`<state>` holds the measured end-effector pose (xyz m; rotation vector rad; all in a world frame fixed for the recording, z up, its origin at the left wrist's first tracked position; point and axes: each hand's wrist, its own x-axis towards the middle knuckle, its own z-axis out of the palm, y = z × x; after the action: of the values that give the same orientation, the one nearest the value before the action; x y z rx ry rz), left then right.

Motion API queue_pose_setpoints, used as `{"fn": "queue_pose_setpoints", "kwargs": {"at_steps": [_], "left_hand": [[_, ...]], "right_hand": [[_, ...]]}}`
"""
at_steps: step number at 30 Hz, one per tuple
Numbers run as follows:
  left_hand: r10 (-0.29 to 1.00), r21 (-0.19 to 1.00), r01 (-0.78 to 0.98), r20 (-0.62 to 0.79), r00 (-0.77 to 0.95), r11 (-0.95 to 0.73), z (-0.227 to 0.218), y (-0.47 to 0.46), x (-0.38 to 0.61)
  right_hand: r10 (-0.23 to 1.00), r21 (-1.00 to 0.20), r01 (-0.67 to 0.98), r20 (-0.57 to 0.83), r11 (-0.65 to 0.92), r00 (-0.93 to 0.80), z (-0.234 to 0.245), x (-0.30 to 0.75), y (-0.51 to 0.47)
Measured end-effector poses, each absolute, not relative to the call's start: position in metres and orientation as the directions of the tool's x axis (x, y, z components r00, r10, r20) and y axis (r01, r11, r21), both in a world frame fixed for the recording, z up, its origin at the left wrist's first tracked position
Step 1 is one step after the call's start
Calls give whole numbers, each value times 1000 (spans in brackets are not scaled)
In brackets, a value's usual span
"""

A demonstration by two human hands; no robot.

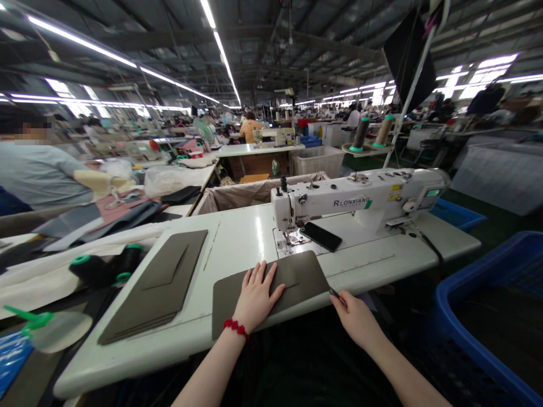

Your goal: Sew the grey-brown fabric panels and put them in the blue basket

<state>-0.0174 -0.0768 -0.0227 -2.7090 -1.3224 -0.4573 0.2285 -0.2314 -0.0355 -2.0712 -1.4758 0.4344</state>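
Blue plastic (12, 356) lies low at 8 o'clock. A co-worker (42, 175) in a pale top sits at 9 o'clock, beside heaps of cloth (114, 212). Black thread cones (102, 268) lie on white cloth near the table.

Next comes a stack of flat grey-brown pieces (156, 285) on the white sewing table (237, 243). At 6 o'clock, one more grey-brown piece (297, 280) lies flat near the table's front edge, just in front of the needle. The left hand (257, 297) is open and presses down on this piece. It wears a red bead bracelet (235, 328). The right hand (358, 319) is pinched narrow on a small dark tool (335, 294), which touches the piece's right corner.

A black phone (322, 236) rests by the needle of the white sewing machine (339, 198). A cloth-lined bin (254, 192) stands behind the table at 12 o'clock. Two thread spools (373, 133) stand at 1 o'clock. A big blue basket (475, 316) sits at 4 o'clock.
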Motion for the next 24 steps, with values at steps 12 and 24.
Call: {"fn": "queue_pose_setpoints", "kwargs": {"at_steps": [12,24], "left_hand": [[805,233,771,176,566,-593,-14,-71,-18],[817,584,701,-107,566,-410,59,-63,-60]], "right_hand": [[890,-461,797,33,-390,454,-17,273,-243],[977,-431,890,77,-147,199,-30,277,-273]]}}
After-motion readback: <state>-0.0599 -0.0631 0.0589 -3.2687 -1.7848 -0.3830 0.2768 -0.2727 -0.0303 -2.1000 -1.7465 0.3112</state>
